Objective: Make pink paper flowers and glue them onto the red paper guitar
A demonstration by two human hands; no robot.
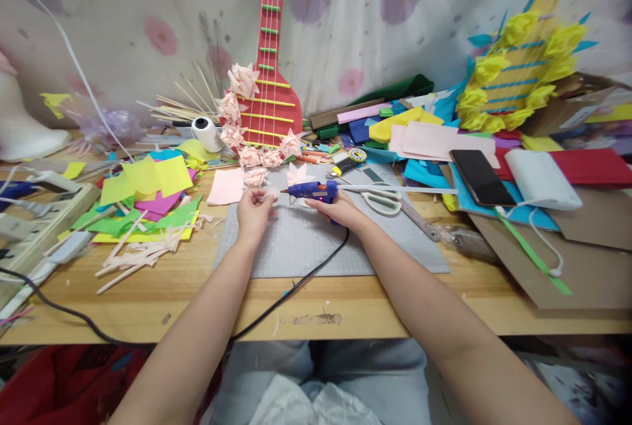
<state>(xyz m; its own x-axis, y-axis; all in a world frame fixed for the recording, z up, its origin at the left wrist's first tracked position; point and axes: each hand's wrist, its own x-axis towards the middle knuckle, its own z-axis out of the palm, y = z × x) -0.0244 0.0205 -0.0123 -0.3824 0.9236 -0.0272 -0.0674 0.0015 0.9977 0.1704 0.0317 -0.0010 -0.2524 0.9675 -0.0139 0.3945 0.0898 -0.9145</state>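
Back from the front edge of the desk (345, 310), over the mat (286, 247), the right hand (345, 211) grips the blue glue gun (313, 192), and a slip could make its tip burn the left hand (254, 212), whose grip I can't tell.

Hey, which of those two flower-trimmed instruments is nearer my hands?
The red one with pink flowers, beyond the glue gun in your right hand; the yellow one is off to the right.

My left hand (253, 217) and right hand (346, 210) are bare, as are my forearms (195, 329), and I wear pale blue-grey trousers (264, 364) beneath a thin, crumpled whitish garment (291, 406).
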